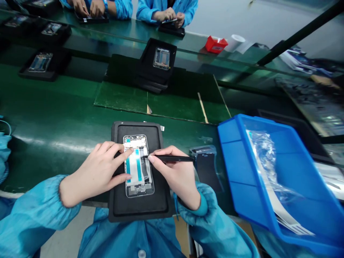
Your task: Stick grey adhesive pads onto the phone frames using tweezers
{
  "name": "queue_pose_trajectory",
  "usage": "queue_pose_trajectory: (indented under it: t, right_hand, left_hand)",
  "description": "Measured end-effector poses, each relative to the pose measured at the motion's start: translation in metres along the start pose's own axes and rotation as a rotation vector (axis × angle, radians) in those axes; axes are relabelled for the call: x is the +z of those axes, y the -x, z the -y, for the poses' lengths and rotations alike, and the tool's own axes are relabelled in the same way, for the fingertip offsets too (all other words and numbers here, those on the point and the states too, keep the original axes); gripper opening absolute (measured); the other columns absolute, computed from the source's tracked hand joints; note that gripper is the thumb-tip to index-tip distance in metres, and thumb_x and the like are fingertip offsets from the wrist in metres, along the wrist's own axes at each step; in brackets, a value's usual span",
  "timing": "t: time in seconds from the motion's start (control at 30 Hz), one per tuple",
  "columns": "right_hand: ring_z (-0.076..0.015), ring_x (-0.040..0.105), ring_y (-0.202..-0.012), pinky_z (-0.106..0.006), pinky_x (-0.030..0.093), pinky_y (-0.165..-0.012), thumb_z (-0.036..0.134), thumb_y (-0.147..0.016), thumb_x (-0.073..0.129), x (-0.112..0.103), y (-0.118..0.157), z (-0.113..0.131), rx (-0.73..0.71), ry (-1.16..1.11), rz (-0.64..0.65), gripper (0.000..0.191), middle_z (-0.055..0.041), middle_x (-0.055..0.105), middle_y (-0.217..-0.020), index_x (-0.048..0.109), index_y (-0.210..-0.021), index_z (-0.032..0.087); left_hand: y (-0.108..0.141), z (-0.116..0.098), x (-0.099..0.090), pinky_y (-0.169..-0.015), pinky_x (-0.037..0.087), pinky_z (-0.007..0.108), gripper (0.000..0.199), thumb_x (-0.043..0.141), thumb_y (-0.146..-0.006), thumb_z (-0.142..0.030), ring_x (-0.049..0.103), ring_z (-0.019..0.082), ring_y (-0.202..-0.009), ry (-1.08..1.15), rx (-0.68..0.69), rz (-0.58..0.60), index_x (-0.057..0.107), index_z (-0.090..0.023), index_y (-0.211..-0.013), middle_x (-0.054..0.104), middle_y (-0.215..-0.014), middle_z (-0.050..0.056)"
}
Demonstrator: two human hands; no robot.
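Observation:
An opened phone frame (pixel 134 165) lies in a black tray (pixel 139 211) at the front edge of the table. Teal strips run along its pale middle, and a dark flexible strip lies at its right side. My left hand (pixel 99 168) rests over the phone's left edge, fingers apart, fingertips touching it. In my right hand (pixel 174 170) is a black pen-like tool (pixel 172 158), pinched between thumb and fingers, its tip at the dark strip near the phone's right side.
To the right stand a blue bin (pixel 231 161) with clear plastic and a bagged dark panel (pixel 208 166). A black tray stack (pixel 153 79) with a phone frame sits ahead. Two people work across the table near a red box (pixel 215 44). More trays lie far left.

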State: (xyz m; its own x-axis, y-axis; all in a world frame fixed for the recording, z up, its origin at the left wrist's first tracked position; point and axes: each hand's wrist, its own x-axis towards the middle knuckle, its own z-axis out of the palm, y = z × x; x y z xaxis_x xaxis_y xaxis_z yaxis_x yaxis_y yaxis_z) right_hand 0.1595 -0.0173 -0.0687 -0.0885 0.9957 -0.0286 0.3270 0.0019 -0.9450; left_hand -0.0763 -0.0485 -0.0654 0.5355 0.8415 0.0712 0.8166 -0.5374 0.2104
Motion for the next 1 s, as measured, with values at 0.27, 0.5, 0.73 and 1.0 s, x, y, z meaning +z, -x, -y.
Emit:
queue_pose_trajectory:
  t: [0.27,0.5,0.73,1.0]
  right_hand:
    - [-0.0190,0.070,-0.072,-0.032,0.056,-0.067,0.033,-0.077,0.081,0.007,-0.001,-0.004,0.000,-0.087,-0.056,0.017,-0.0033,0.076,-0.080,0.070,-0.079,0.021]
    - [-0.0202,0.073,-0.077,-0.035,0.059,-0.074,0.033,-0.075,0.083,0.007,0.002,-0.008,-0.008,-0.236,-0.118,0.018,-0.0029,0.077,-0.081,0.069,-0.079,0.021]
    - [-0.0204,0.073,-0.084,-0.039,0.059,-0.081,0.030,-0.075,0.084,-0.004,0.023,-0.040,-0.041,-0.363,-0.298,0.019,-0.0032,0.075,-0.086,0.068,-0.083,0.021]
    - [-0.0221,0.074,-0.091,-0.043,0.056,-0.089,0.031,-0.079,0.081,0.005,0.036,-0.047,-0.031,-0.459,-0.401,0.018,-0.0045,0.076,-0.092,0.070,-0.089,0.021]
  left_hand:
    - [0.006,0.005,0.003,-0.090,0.048,0.047,0.047,0.058,-0.093,-0.050,0.049,0.031,-0.111,0.026,0.038,-0.021,0.059,-0.030,-0.136,0.055,-0.130,0.012]
    - [0.011,0.000,0.010,-0.093,0.048,0.049,0.043,0.057,-0.095,-0.047,0.048,0.033,-0.114,-0.046,0.022,-0.102,0.062,-0.025,-0.132,0.058,-0.129,0.013]
    - [0.009,-0.004,0.005,-0.092,0.048,0.049,0.049,0.056,-0.095,-0.048,0.052,0.033,-0.114,-0.088,-0.001,-0.099,0.059,-0.020,-0.135,0.061,-0.129,0.015]
    - [0.023,-0.014,0.010,-0.091,0.052,0.046,0.052,0.059,-0.093,-0.047,0.058,0.032,-0.113,0.004,-0.267,-0.276,0.054,-0.024,-0.140,0.058,-0.126,0.015]
